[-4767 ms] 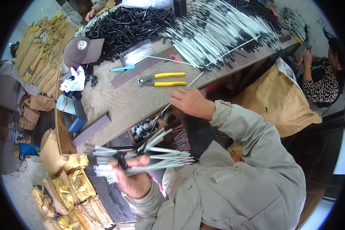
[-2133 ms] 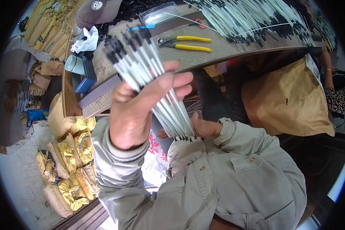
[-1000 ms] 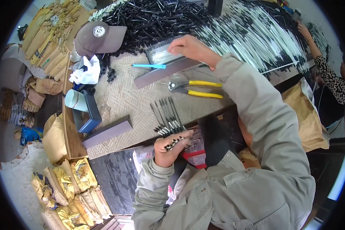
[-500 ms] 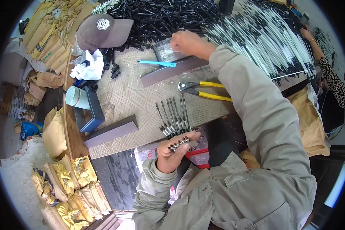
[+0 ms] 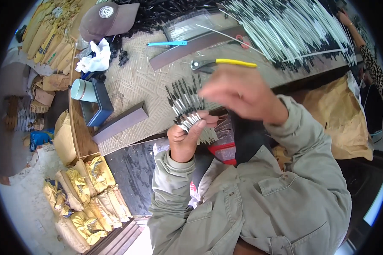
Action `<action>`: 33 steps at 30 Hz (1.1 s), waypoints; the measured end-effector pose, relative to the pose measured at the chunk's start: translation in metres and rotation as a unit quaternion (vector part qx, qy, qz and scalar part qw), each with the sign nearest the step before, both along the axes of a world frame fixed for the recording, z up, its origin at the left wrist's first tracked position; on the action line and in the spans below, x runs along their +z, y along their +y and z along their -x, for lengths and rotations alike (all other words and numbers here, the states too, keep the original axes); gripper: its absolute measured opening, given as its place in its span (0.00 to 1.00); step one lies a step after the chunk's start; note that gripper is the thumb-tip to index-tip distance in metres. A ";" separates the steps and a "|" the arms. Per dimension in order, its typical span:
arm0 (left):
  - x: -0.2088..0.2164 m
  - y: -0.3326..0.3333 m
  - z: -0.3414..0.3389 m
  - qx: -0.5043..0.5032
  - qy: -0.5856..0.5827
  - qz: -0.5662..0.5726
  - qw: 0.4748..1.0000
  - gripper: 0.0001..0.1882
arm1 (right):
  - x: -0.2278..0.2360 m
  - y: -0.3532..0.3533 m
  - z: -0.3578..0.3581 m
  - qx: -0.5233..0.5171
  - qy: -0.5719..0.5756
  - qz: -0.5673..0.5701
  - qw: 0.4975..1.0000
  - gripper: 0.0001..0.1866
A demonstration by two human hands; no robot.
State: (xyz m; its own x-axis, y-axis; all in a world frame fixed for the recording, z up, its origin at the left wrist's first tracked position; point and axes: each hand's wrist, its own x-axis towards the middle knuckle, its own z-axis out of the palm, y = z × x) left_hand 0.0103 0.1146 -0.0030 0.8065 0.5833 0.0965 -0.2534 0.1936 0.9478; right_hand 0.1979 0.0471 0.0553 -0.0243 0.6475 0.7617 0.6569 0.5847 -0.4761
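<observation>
My left hand (image 5: 184, 139) is closed round a fanned bundle of thin black-and-white rods (image 5: 184, 102), black ends pointing away from me. Just right of the bundle's upper part is my right hand (image 5: 242, 91), palm turned down and blurred by motion. Its fingertips come close to the rods; whether they touch or hold anything cannot be made out. Behind that hand lie end-cutting pliers (image 5: 238, 63) with yellow handles, partly covered by it. Farther off, a clear plastic packet (image 5: 189, 26) rests against a long dark bar (image 5: 174, 55).
A heap of white rods with black ends (image 5: 293, 29) fills the far right; beyond it shows another person's arm (image 5: 356, 34). A blue slim tool (image 5: 168, 43), red-handled scissors (image 5: 242, 41), a cap (image 5: 115, 20), a cup (image 5: 83, 90) and a second bar (image 5: 121, 123) lie about.
My right hand has come back from the plastic packet toward the bundle in my left hand. The rods are fanned higher. A long white rod and the scissors now show beside the far bar.
</observation>
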 end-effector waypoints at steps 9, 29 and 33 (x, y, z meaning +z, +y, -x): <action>0.003 -0.002 0.004 0.028 0.002 -0.019 0.999 0.14 | -0.007 -0.034 0.025 -0.158 -0.009 0.009 0.987 0.13; -0.002 0.001 0.006 0.043 -0.012 -0.029 0.999 0.12 | -0.013 -0.034 0.029 -0.141 -0.031 0.014 0.989 0.22; -0.005 -0.002 0.007 0.071 -0.011 -0.026 0.997 0.11 | -0.015 -0.029 0.034 -0.153 -0.012 0.003 0.988 0.22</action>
State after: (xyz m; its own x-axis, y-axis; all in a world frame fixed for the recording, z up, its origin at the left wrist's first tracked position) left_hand 0.0037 0.1131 -0.0083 0.7129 0.6856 0.1471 -0.2964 0.1045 0.9493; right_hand 0.1635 0.0176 0.0407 0.1549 0.6315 0.7598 0.8135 0.3549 -0.4608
